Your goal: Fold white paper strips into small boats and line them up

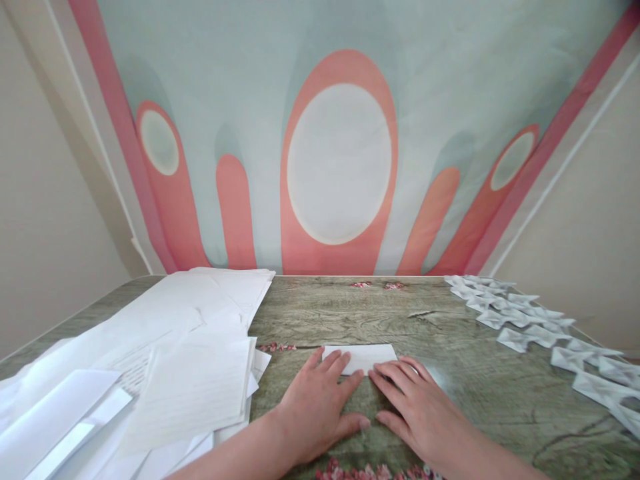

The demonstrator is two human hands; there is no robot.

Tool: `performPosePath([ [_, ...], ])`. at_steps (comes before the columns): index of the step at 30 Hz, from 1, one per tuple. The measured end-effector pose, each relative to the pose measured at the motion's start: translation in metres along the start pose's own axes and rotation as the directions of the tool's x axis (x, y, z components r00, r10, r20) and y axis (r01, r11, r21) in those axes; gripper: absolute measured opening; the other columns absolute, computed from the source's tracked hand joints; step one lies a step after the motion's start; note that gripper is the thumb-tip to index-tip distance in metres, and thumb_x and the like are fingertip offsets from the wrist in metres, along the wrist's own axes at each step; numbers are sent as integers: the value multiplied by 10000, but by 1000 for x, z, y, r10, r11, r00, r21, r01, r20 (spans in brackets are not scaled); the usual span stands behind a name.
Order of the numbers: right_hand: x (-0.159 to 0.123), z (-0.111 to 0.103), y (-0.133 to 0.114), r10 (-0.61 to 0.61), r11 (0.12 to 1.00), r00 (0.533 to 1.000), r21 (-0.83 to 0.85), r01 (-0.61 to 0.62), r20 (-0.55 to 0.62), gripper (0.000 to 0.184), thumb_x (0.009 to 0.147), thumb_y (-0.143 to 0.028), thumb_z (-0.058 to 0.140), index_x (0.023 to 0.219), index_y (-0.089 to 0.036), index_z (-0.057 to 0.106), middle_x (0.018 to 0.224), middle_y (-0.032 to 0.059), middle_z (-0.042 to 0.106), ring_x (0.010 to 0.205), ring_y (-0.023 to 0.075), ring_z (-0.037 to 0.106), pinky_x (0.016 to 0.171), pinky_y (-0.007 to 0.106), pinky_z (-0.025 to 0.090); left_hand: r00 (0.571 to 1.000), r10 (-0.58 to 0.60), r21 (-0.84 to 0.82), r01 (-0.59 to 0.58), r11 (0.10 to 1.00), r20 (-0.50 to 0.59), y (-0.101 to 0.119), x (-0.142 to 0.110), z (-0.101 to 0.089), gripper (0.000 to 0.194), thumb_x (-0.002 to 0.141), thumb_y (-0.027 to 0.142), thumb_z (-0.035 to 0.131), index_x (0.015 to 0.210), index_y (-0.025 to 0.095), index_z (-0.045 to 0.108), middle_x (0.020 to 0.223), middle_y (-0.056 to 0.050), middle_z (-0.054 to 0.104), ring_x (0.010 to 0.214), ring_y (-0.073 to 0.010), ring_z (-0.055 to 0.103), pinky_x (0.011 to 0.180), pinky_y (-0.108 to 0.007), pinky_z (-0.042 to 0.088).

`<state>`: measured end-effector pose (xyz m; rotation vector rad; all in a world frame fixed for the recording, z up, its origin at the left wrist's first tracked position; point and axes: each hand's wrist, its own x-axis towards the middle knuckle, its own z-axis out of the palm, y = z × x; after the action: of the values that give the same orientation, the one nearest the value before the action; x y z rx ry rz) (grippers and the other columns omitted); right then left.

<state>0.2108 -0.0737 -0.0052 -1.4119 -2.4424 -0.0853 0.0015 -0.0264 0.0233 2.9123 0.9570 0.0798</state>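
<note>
A small folded piece of white paper lies flat on the table in front of me. My left hand rests on its left part, fingers spread and palm down. On its right part lie the fingertips of my right hand, also stretched out. Both thumbs point inward, a short gap between them, just nearer to me than the paper. The fingers cover the paper's near corners. Neither hand is closed around anything.
Stacks of loose white paper spread over the table's left side, some sheets with faint print. Rows of folded paper boats line the right side. The wood-patterned table meets a patterned backdrop at its far edge.
</note>
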Motion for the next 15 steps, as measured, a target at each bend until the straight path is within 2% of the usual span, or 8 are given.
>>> performPosePath([
  [8,0,-1,0,15,1000,1000,24,-16,26,402,808,-363,596,1177,-214,535,1123,56,581,1037,230,498,967,449,336,990,-128,232,111,967,61,8,-6,-7,490,848,495,462,1130,119,599,1216,-150,554,1238,-272,381,1033,-435,235],
  [15,-1,4,1,16,1000,1000,-2,-16,-7,410,803,-379,598,1164,-192,544,1108,66,592,1031,234,507,970,458,336,988,-149,382,124,916,37,11,-13,0,369,832,421,530,968,118,690,1201,-185,554,1206,-305,414,1009,-451,245],
])
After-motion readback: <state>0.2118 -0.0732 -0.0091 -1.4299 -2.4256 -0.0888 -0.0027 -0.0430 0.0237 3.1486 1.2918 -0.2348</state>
